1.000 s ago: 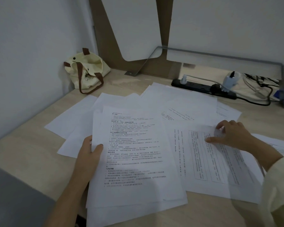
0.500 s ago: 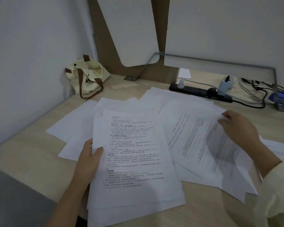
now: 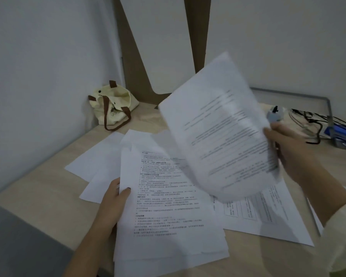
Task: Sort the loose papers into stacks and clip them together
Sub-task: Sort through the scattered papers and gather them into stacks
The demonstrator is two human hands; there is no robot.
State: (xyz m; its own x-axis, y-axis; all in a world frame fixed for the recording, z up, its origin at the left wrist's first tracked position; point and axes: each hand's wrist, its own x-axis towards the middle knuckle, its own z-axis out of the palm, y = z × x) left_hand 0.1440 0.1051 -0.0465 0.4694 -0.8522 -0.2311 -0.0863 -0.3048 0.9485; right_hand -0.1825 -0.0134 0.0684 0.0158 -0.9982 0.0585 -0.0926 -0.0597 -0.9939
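Note:
My left hand grips the left edge of a thin stack of printed pages, thumb on top, near the desk's front edge. My right hand pinches the right edge of a single printed sheet lifted off the desk, tilted and blurred, above the stack's upper right. Beneath it a sheet with a printed table lies flat on the desk. Several blank-looking white sheets are spread to the left of the stack.
A cream tote bag with brown straps sits in the far left corner by the wall. At the far right are cables, a blue device and a metal rail. The light wooden desk shows at left.
My right hand has lifted a printed sheet off the desk and raised it up and leftward over the stack. My left hand keeps its grip on the stack.

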